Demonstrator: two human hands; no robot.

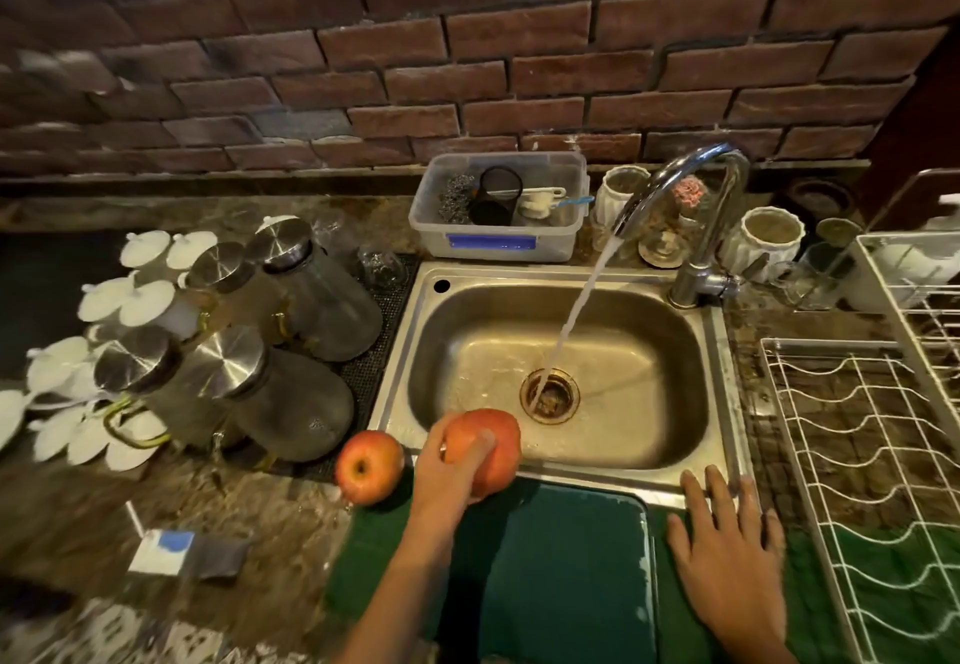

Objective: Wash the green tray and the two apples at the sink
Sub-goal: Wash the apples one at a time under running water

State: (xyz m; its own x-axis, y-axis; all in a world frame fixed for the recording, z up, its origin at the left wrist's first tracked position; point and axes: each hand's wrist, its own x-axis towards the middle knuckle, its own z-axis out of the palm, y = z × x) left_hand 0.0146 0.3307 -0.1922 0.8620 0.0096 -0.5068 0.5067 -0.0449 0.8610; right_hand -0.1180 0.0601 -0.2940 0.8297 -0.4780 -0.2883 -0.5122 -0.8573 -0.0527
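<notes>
apples first: one apple point(485, 448) sits in the left hand point(449, 476), whose fingers point(485, 442) curl over its top and hold it at the near rim of the sink point(722, 351), over the edge of the basin. the right hand point(727, 554) lies flat with fingers point(719, 489) spread, holding nothing, its tips on the sink's front edge and its palm over a dark green cloth point(821, 611). just beside it the green tray point(566, 575) rests on the counter point(249, 513) in front of the sink. the second apple point(369, 466) stands on the counter at the sink's near left corner, close to the held one but apart from it.

the step in hand looks like washing the first apple. water point(576, 310) runs from the tap point(691, 185) straight into the drain point(550, 396), and the apple is short of that stream, so the next move calls for carrying it forward and to the right under the water, probably with the free hand joining in to rub it. the tray and the other apple look unwashed as far as can be judged.

behind the sink a clear plastic tub point(498, 242) holds a steel scourer point(456, 198), a black mesh cup point(496, 196) and a small white brush point(540, 201). white ribbed pots point(763, 242) stand near the tap; their contents cannot be made out. left of the sink are lidded glass jugs point(296, 393), and a white wire rack point(872, 435) stands to the right.
</notes>
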